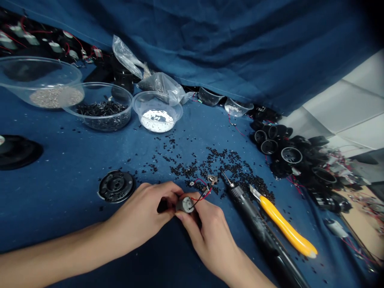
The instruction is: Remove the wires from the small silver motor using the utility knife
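Note:
Between my two hands is a small grey cylindrical motor [185,205], with red and black wires coming off its end. My right hand [211,228] is closed on it, thumb and fingers pinching its sides. Fingers of my left hand [147,206] are curled against the motor's left side, around a dark part that is mostly hidden. The wires run to a small circuit board [206,191] and a little white connector [192,183]. Just left of my left hand lies a round black plastic disc [116,186] with a hub in its middle.
Right of my hands lie a black electric screwdriver [255,224] and a yellow-handled cutter [286,226]. Tiny black screws [222,160] are scattered beyond. Clear tubs [157,116] stand at the back left. Black round housings [276,144] pile up at the right.

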`<state>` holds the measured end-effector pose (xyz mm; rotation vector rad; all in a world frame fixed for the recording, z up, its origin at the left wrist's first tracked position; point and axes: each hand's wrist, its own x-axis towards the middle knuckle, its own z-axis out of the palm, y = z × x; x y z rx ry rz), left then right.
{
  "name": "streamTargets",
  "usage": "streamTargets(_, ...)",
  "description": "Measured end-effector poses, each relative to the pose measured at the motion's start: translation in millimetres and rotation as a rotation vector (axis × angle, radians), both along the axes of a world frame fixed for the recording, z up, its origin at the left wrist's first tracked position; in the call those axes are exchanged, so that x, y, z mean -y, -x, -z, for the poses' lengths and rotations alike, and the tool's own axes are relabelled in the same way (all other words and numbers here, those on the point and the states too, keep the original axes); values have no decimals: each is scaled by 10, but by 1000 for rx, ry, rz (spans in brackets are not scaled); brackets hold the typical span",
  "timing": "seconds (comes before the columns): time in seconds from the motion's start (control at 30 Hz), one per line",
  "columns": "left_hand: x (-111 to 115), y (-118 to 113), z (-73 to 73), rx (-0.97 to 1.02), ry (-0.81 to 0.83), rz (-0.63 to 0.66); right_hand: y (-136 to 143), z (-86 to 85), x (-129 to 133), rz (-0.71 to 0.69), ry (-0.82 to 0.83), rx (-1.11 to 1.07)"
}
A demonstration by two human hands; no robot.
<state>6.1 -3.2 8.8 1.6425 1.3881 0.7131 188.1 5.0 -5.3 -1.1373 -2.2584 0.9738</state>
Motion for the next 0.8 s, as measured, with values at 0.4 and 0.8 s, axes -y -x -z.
streamTargets(0.4, -6, 15, -17, -23, -20, 32, 27, -20, -2, 49, 27, 18)
streamTargets(0.8, 149, -15, 105, -409, -542, 174, -14, -48, -4, 117, -330, 159)
